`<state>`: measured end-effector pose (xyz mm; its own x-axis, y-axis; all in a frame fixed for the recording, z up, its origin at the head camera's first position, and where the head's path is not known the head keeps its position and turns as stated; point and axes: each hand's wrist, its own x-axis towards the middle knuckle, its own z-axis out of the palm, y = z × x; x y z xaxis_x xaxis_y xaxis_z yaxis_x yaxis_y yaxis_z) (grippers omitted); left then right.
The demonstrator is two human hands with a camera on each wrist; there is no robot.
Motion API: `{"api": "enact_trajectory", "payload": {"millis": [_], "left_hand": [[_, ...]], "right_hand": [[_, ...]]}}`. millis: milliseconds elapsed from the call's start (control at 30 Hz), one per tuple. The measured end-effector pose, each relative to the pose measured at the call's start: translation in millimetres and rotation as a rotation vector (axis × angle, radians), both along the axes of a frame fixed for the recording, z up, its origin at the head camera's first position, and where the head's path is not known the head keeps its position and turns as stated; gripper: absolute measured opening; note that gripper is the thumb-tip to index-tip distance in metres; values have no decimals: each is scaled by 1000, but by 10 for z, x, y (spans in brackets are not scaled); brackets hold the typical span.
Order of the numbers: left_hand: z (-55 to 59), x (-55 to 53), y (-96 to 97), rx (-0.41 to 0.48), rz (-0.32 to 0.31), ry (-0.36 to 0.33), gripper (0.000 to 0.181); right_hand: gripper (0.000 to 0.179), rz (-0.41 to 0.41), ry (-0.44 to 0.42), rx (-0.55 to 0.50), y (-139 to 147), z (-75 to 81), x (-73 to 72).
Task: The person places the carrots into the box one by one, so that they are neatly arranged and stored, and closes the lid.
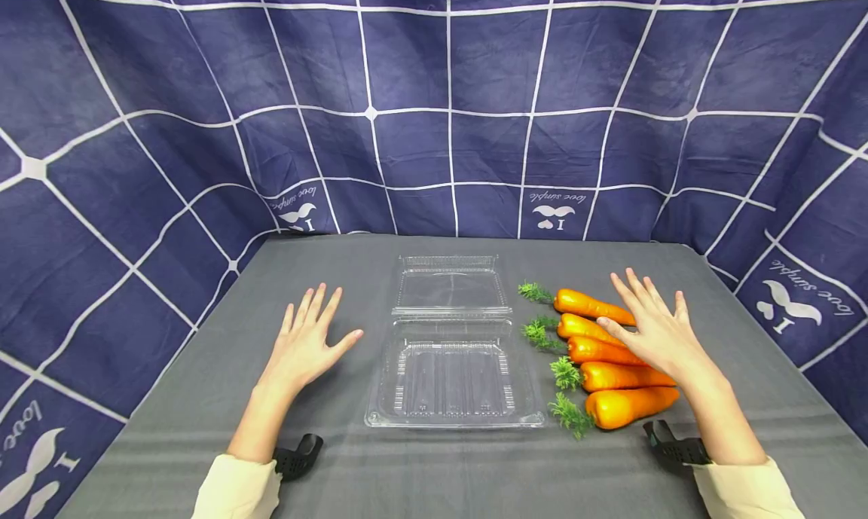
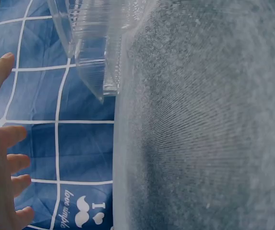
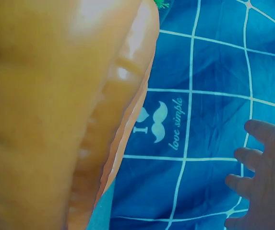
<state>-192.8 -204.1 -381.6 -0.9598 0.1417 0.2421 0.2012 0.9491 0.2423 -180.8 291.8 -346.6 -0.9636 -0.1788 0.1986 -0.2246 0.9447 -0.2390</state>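
Observation:
A clear plastic clamshell box lies with its lid folded back at the middle of the grey table. To its right several orange carrots with green leafy tops lie in a stacked row, tops pointing left. My left hand, fingers spread and holding nothing, is left of the box; in the left wrist view its fingers show at the left edge. Over the right ends of the carrots my right hand is spread with nothing in it. Close up, carrots fill the left of the right wrist view.
The grey table has a blue curtain with white grid lines behind it and along both sides. Black wrist cameras sit on both wrists, just above the cream sleeves.

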Motion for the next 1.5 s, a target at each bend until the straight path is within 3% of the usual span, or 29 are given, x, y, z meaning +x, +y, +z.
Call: {"api": "enact_trajectory", "payload": {"millis": [467,733,1033,1167,1300,1500], "left_hand": [[7,28,66,36,2,34,81],[-26,-23,312,129,-11,48,72],[-106,18,566,213,-27,62,63],[-152,50,625,324,-2,39,58],[-240,57,672,509,-10,-9,56],[-375,50,718,831,-154,-75,50]], "right_hand": [[75,6,12,2,14,7,77],[71,25,60,-3,51,-90,179],[62,26,101,-65,128,-282,370],[59,22,109,-99,166,-350,452],[56,43,113,-146,206,-379,513],[48,104,142,-259,238,-487,580]]}}
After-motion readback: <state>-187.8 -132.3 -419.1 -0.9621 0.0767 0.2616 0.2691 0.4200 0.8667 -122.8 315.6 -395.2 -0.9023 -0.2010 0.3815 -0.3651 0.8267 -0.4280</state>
